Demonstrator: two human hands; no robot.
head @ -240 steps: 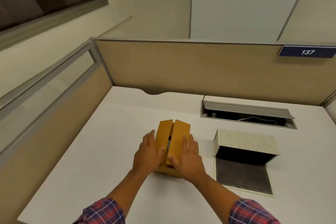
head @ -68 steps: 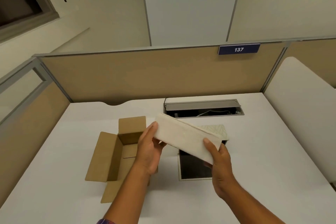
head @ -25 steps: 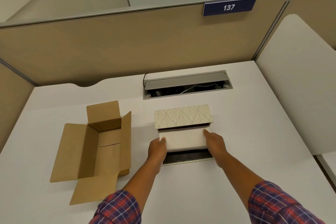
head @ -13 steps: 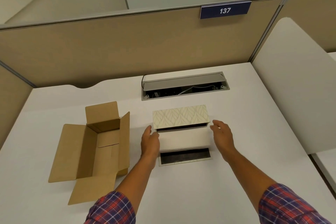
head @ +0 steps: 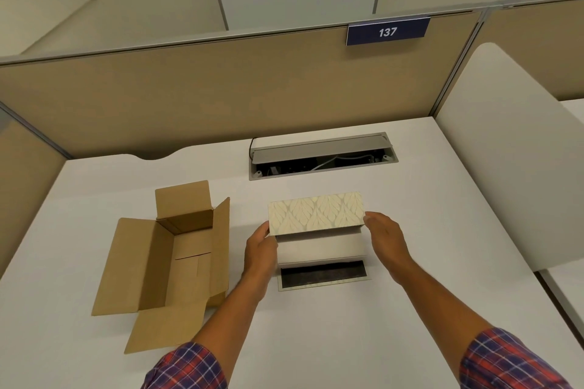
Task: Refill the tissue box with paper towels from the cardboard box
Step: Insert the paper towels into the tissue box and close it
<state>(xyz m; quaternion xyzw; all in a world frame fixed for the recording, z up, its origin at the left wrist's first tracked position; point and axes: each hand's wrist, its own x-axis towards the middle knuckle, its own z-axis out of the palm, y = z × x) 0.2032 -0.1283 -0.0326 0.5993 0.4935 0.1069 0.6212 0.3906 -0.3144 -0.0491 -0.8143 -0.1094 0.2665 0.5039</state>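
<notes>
The tissue box (head: 316, 211) has a cream, leaf-patterned shell and stands mid-desk. Its dark-lined lid flap (head: 324, 274) lies open flat towards me. A white stack of paper towels (head: 320, 248) sits inside, its front face showing. My left hand (head: 260, 251) grips the box's left end, thumb on the patterned corner. My right hand (head: 384, 238) holds the right end, fingers at the upper corner. The brown cardboard box (head: 177, 257) lies to the left with its flaps spread, and no towels show inside.
A recessed cable tray (head: 322, 156) with its grey lid raised sits behind the tissue box. A tan partition (head: 221, 88) with a blue "137" sign (head: 388, 31) borders the white desk (head: 347, 341). A white rounded panel (head: 505, 148) stands at the right.
Both hands let go of the towel stack, now resting in the tissue box, moved apart, then closed onto the two ends of the patterned box.
</notes>
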